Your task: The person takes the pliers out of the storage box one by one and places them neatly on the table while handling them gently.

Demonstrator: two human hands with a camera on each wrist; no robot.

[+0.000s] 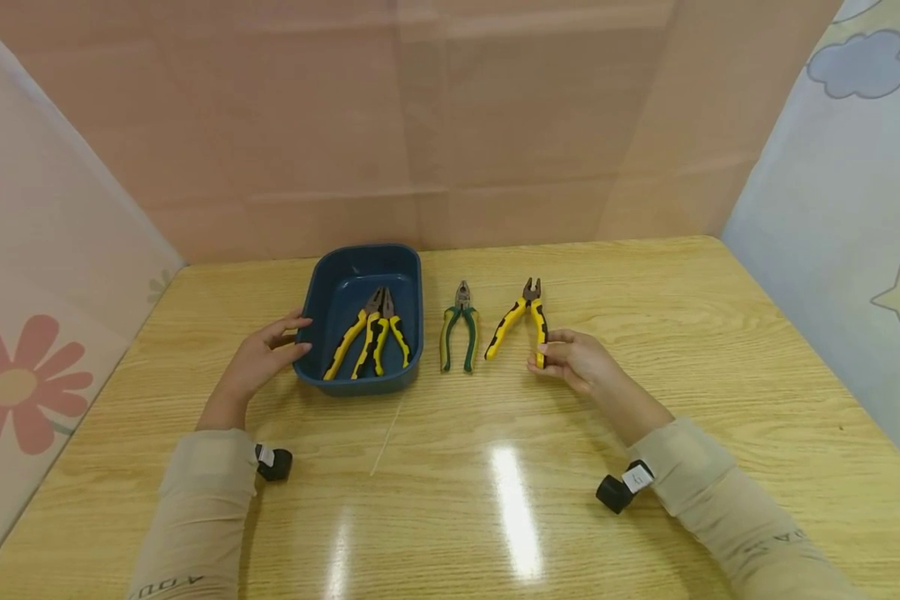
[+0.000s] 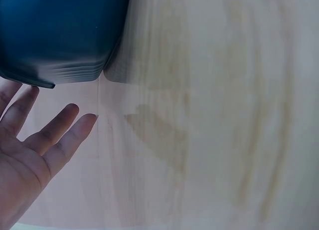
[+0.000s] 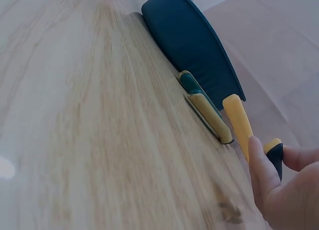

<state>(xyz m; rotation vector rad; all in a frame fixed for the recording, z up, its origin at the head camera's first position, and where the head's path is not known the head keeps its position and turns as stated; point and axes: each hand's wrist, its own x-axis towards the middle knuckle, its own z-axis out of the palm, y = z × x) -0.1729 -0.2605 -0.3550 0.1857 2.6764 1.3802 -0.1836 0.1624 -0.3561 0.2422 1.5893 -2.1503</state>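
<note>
Right grip (image 1: 579, 360) pinches the pliers (image 1: 537, 321) by one handle (image 1: 541, 333) only, so they could swing; left grip (image 1: 257, 357), spread against the tub (image 1: 367, 386), might let it slide

Beige and black worn

A beige left sleeve (image 1: 204, 517) and a matching right sleeve (image 1: 727, 500) are worn, each finished with a broad cuff (image 1: 208, 460). The cloth is gathered into soft creases, and both are marked with dark lettering (image 1: 776, 542) that cannot be read fully. A blocky black left wrist camera (image 1: 275, 466) and right wrist camera (image 1: 612, 495) are worn too, each tagged with a white label (image 1: 637, 478).
</note>
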